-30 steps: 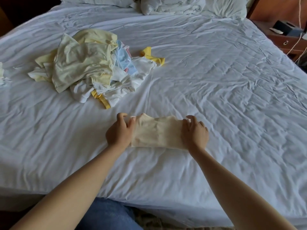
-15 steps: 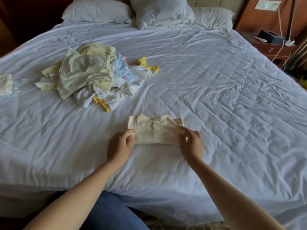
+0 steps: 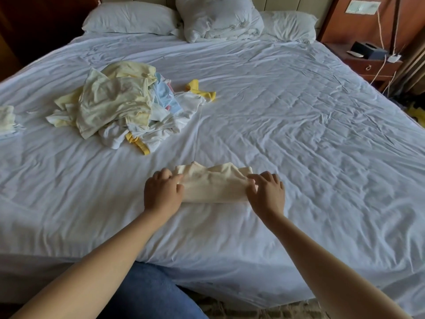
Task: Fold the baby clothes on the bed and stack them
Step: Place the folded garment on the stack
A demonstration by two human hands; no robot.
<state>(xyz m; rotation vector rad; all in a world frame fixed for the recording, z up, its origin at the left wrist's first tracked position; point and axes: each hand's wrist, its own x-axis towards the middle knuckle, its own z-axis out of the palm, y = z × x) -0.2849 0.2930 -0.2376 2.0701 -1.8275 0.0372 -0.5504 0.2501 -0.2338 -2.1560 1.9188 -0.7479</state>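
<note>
With left hand (image 3: 162,192) and right hand (image 3: 266,192), gripping garment (image 3: 213,187) ends.
Long axis left-right, equally near both.

A bedroom: a wide white-sheeted bed (image 3: 299,134) with pillows (image 3: 128,18) (three) beside a wooden nightstand (image 3: 372,65).

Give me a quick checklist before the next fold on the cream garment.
1. Grip of left hand on cream garment, left end: ok.
2. Grip of right hand on its right end: ok.
3. Garment lying flat on the bed sheet: ok.
4. Far edge even: not ok, bumpy.
5. Unfolded pile apart from the garment: ok.
6. Folded stack tidy: cannot tell, cut off at the view's left edge.
</note>
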